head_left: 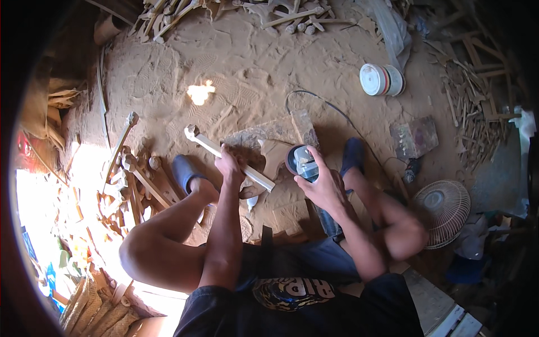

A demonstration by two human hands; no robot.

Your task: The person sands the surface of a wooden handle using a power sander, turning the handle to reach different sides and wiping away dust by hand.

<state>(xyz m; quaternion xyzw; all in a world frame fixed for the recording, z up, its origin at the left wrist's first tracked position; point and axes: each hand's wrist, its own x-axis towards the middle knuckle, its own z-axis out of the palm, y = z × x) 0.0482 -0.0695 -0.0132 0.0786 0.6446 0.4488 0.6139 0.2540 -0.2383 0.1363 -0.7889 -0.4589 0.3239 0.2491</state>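
My left hand (229,166) is closed around the middle of a long pale knob-ended bar (258,179), bone or wood, I cannot tell which. Its rough knob points to the far left and its squared end toward the right. My right hand (327,190) grips an angle grinder (306,166), whose round dark disc faces left, apart from the bar. Whether the disc spins cannot be seen. Beneath and beyond both hands sits a worn, dusty block (303,128), with a flat brown piece (275,154) against it.
Similar knobbed pieces (149,182) stand piled by my left leg; more lie in a heap (292,17) at the far side. A dark cord (337,109) crosses the sandy floor. At right are a white bucket (382,80), a stained block (414,137) and a fan (442,213).
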